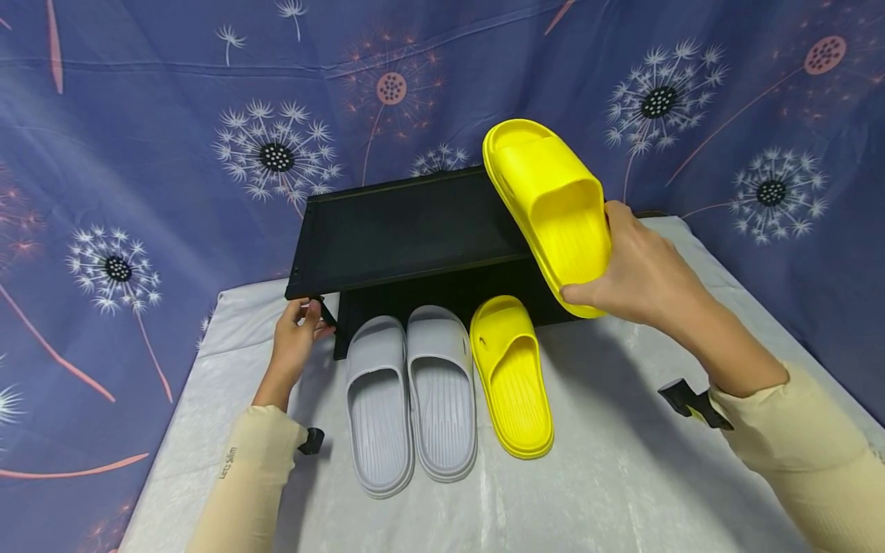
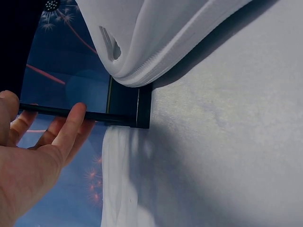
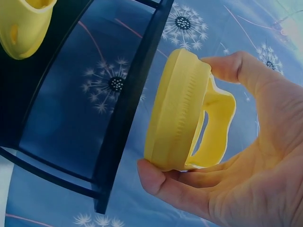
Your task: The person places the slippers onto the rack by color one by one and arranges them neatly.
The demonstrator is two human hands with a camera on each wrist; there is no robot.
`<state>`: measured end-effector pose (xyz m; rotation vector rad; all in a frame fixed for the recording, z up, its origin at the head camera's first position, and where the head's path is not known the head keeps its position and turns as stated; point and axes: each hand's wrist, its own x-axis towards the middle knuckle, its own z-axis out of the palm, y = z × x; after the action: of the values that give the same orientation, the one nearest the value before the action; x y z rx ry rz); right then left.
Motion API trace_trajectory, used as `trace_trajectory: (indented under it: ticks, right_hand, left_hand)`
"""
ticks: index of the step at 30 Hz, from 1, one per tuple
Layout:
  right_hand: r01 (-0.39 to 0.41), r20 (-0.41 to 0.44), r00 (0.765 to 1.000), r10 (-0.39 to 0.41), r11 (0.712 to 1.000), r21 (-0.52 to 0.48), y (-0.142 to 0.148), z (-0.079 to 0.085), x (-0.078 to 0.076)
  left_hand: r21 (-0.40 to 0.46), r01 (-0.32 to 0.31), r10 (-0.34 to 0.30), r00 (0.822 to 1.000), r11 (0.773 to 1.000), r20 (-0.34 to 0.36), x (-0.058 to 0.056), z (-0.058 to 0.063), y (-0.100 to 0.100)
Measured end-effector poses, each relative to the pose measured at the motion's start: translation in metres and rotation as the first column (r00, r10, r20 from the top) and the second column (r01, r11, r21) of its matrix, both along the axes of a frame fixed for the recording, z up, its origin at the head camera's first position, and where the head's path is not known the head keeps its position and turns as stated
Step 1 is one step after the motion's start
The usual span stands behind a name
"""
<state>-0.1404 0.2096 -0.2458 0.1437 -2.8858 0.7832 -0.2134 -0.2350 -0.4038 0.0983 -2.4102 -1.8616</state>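
Note:
My right hand grips a yellow slide slipper by its heel end, holding it raised over the right part of a black shoe rack. In the right wrist view, thumb and fingers clasp the sides of that slipper, beside the rack's frame. At the rack's front left corner, my left hand holds a thin bar of its frame; the left wrist view has the fingers around this bar. The other yellow slipper lies in front of the rack, toe toward it.
Two grey slippers lie side by side on the white cloth, left of the lower yellow one, toes toward the rack. Behind the rack hangs a blue curtain with dandelion prints. Small black devices are strapped at both wrists.

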Motion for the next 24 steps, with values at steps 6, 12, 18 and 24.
trace_trajectory:
  ticks: [6,12,18,24]
  right_hand:
    - [-0.035,-0.001,0.999,0.035,0.999,0.002,-0.003,0.007,-0.008]
    - [-0.035,0.039,0.999,0.035,0.999,-0.002,-0.005,0.009,-0.014]
    - [-0.053,0.036,0.998,0.053,0.999,-0.007,-0.005,0.009,-0.021]
    - [-0.052,0.037,0.998,0.052,0.999,0.001,-0.007,0.012,-0.029]
  left_hand:
    - [0.005,-0.005,0.005,1.0,1.0,-0.004,-0.001,-0.001,0.0]
    - [0.007,-0.007,0.007,1.0,1.0,-0.009,-0.002,-0.003,-0.001]
    - [-0.003,-0.001,0.001,1.0,1.0,-0.012,-0.002,-0.002,-0.001]
    - [0.012,0.0,0.001,1.0,1.0,-0.018,-0.002,-0.001,-0.001]
